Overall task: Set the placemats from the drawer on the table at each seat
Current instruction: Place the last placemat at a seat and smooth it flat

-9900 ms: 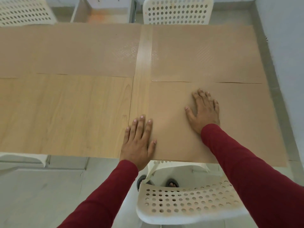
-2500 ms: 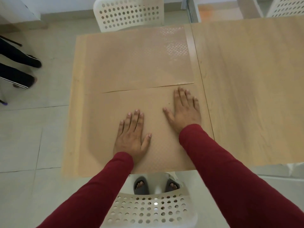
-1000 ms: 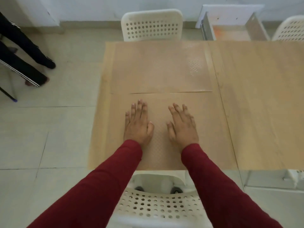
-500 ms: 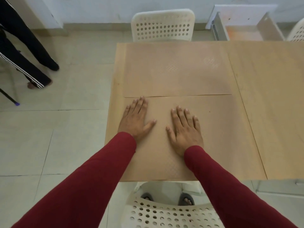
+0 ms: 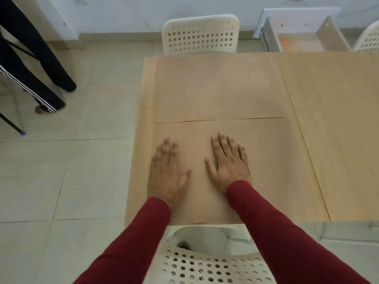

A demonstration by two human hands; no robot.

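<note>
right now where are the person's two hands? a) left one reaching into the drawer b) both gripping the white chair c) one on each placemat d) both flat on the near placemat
d: the left hand and the right hand both lie palm down with fingers straight on the near placemat, short of the seam with the far placemat.

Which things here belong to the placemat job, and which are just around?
Job:
near placemat under left hand and right hand
far placemat
table
open drawer
far chair, near chair

Just around:
bystander's legs
</note>
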